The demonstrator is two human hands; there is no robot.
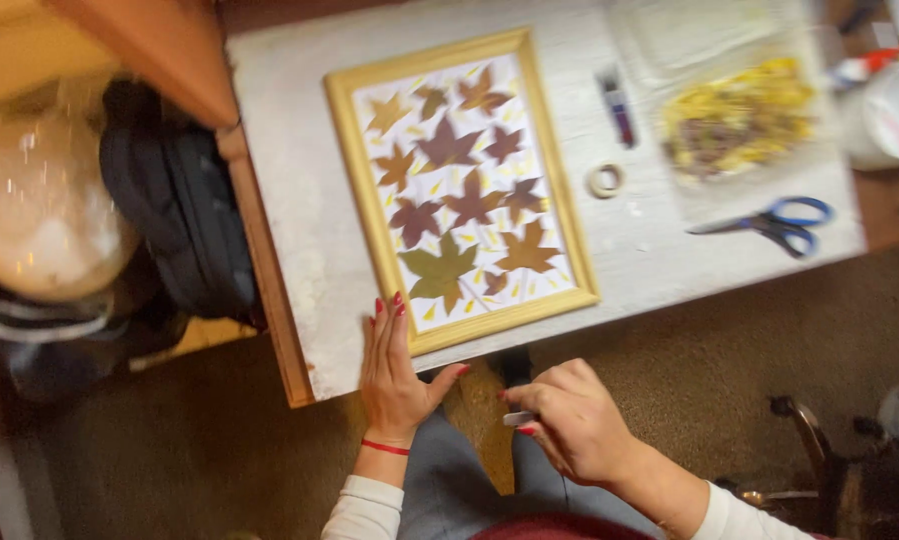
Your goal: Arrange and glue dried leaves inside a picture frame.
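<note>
A pale wooden picture frame (553, 180) lies on the white table top (289, 160), filled with pressed maple leaves (459, 205) in red, brown and green on white backing. My left hand (394, 375) rests flat, fingers apart, on the table's near edge, fingertips touching the frame's lower left corner. My right hand (569, 415) hovers below the table edge, fingers curled around a small pale object (519, 419) that I cannot make out clearly. A brown dried leaf (484, 415) lies on my lap between both hands.
Blue-handled scissors (779, 222), a small roll of tape (605, 180), a pen-like tube (617, 103) and a clear bag of yellow dried petals (734, 120) lie right of the frame. A black backpack (174, 210) sits on the floor at left. Brown carpet lies below.
</note>
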